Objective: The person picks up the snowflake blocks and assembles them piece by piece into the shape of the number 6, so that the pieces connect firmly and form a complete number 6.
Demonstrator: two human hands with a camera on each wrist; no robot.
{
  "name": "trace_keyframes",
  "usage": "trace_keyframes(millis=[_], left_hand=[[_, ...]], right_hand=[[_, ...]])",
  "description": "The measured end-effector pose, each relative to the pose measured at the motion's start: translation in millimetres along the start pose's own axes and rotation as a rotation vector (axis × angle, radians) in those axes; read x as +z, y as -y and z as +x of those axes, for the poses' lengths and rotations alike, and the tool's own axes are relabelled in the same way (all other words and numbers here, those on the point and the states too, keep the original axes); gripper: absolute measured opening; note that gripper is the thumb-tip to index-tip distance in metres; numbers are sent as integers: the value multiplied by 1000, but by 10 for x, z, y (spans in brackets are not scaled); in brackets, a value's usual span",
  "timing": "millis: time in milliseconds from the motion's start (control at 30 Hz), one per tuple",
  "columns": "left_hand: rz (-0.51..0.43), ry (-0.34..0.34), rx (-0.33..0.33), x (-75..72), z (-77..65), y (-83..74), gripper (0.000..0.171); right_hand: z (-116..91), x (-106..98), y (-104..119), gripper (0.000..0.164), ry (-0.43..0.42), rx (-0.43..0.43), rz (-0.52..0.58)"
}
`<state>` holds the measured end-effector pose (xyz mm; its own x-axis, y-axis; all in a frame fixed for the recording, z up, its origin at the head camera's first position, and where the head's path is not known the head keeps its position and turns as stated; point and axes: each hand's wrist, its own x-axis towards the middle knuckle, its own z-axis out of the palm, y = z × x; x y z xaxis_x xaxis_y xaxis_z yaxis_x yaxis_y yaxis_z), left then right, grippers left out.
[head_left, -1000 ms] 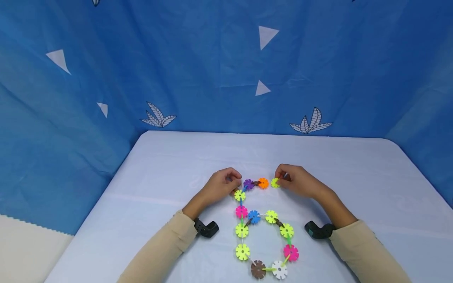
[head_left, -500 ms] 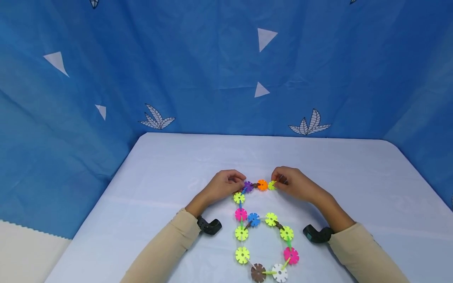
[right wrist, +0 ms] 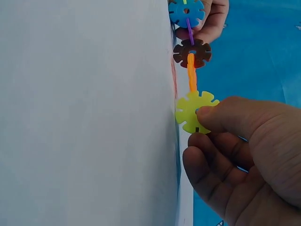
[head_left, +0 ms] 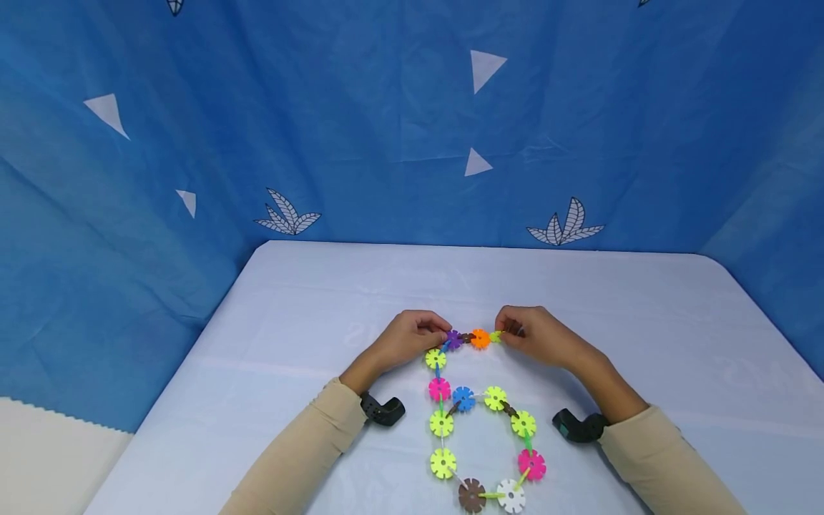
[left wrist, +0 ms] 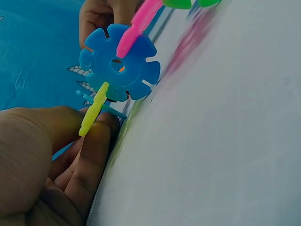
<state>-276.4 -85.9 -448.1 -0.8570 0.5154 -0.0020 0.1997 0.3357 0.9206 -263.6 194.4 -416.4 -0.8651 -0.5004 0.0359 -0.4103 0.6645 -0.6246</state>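
Note:
Notched plastic snowflake discs are linked in a chain on the white table. My left hand (head_left: 414, 336) grips the chain's upper end beside the purple disc (head_left: 454, 339); the exact disc between its fingertips is partly hidden. An edge-on yellow disc (left wrist: 95, 110) and a face-on blue disc (left wrist: 136, 70) show close to these fingers in the left wrist view. Between thumb and fingers, my right hand (head_left: 531, 334) pinches a yellow-green disc (right wrist: 188, 112). This disc meets the edge-on orange disc (right wrist: 192, 73), beyond which sits a brown disc (right wrist: 193, 52).
Below the hands, the chain closes into a loop with a brown disc (head_left: 472, 495), a white disc (head_left: 511, 496) and a pink disc (head_left: 531, 464). Blue printed cloth (head_left: 399, 129) hangs behind the white table (head_left: 335, 286). Each wrist wears a black camera band.
My right hand has brought the yellow-green disc leftward against the orange disc, and the disc has turned more edge-on. My left hand has shifted right to the purple disc.

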Motion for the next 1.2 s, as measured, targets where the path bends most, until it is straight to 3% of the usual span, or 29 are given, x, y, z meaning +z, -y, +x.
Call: trace_keyframes(millis=[333, 533, 867, 1200], left_hand=[[-40, 5, -15, 23, -5, 5, 16], [-14, 11, 4, 26, -3, 7, 16], [31, -21, 45, 56, 17, -4, 16], [70, -35, 29, 105, 52, -50, 15]], right_hand=[[-9, 7, 34, 17, 20, 12, -40], [-34, 26, 57, 17, 22, -11, -32], [-81, 39, 155, 13, 19, 36, -76], [-133, 51, 140, 15, 6, 17, -80]])
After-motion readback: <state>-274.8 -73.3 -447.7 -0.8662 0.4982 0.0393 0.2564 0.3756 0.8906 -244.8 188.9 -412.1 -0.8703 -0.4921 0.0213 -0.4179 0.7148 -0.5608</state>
